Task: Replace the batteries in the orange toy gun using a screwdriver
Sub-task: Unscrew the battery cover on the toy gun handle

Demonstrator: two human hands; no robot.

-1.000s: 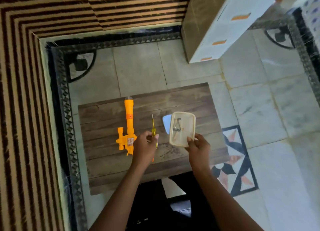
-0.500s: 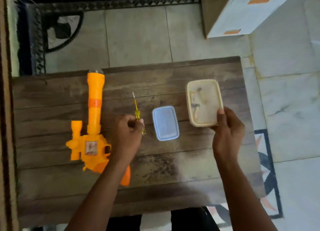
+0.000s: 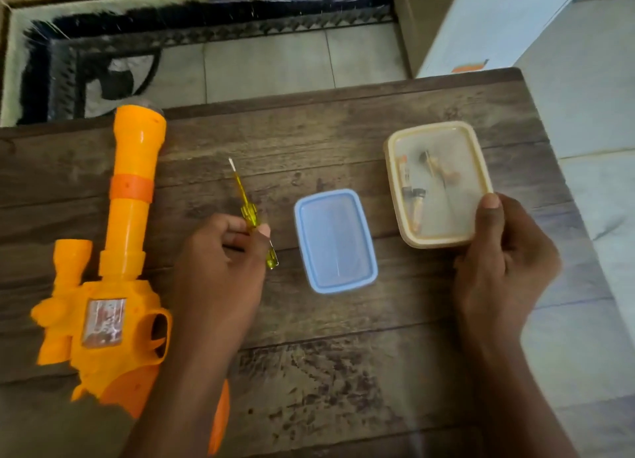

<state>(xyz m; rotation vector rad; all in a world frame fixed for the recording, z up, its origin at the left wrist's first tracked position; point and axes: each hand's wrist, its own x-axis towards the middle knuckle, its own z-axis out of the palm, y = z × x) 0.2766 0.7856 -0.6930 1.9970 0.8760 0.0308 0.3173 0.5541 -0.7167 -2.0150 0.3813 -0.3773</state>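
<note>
Fingers (image 3: 235, 223) of left hand (image 3: 220, 261) pinched round yellow screwdriver (image 3: 248, 211), tip pointing away, slightly left; right hand (image 3: 505, 265) gripping container (image 3: 391, 168) at its near edge; orange toy gun (image 3: 129, 213) flat on table (image 3: 343, 337) at left, barrel lengthwise away from person

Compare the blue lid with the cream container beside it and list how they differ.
Colour: the blue lid is pale blue, the cream container off-white with a clouded clear middle. Contents: the lid shows nothing in it, the container holds small items, some looking like batteries. Handling: the lid lies untouched on the table, the container is gripped at its near right corner by the right hand. Both are rounded rectangles.
</note>
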